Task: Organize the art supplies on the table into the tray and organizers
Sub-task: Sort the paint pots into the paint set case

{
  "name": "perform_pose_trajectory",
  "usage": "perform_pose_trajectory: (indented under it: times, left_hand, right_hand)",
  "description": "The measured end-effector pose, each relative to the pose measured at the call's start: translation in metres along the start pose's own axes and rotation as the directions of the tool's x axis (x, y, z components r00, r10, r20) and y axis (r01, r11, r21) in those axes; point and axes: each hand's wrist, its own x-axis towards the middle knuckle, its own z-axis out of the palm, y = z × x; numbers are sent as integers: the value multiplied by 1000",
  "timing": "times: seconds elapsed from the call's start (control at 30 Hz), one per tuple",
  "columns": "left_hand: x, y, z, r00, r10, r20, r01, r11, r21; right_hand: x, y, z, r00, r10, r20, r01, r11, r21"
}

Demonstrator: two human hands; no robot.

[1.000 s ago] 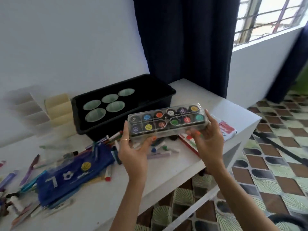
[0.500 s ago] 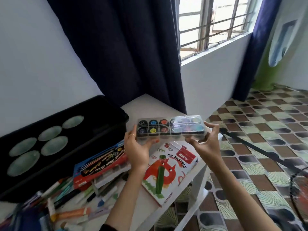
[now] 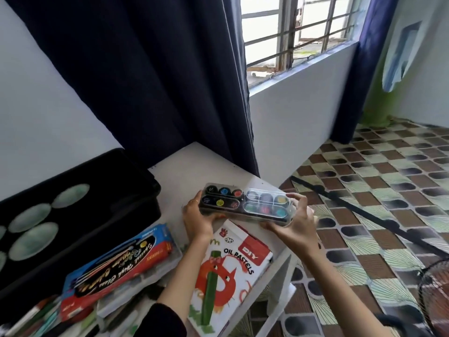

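The paint set (image 3: 245,205) is held in the air by both hands, to the right of the tray (image 3: 126,222) and a little apart from it, above the corner of the table (image 3: 194,166). It is not resting on anything. The pastel box (image 3: 228,268), also right of the tray, is seen below its near edge.

The left hand (image 3: 196,222) is clasped on the short end nearer the tray, with the fingers curled behind the case and the thumb under the near edge. The right hand (image 3: 298,222) is clasped on the other short end, with the fingers over the far side and the thumb below. Neither hand is released.

The long axis of the set is pointed almost straight at the tray's right wall. The set is held nearly flat, with its right end a little lower. The tray therefore lies to the left of the fingers, along this axis, and the left hand is the nearer one. It is judged that the set must be carried leftward, end first, and raised over the rim before it can be lowered inside.

A pen pack (image 3: 121,263) is seen in front of the tray.
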Motion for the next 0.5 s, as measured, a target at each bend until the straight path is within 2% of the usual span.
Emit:
perform_pose_trajectory:
  times: [0.13,0.2,0.3,0.4,0.5]
  left_hand:
    - [11,8,2,998,-56,13,57,998,-18]
    - [10,18,3,988,-144,-50,138,985,-106]
    - [2,32,9,960,-267,-86,237,935,-263]
    - [-4,45,19,956,-281,79,289,868,-403]
    - [-4,50,29,953,-203,227,276,888,-367]
  right_hand:
    - [7,5,2,998,-14,58,18,997,-77]
    - [12,6,-1,994,-21,108,33,994,-107]
    - [15,7,-6,991,-13,134,18,999,-36]
    - [10,4,-6,994,-5,111,7,1000,-21]
    - [5,1,-2,997,32,65,-32,999,-10]
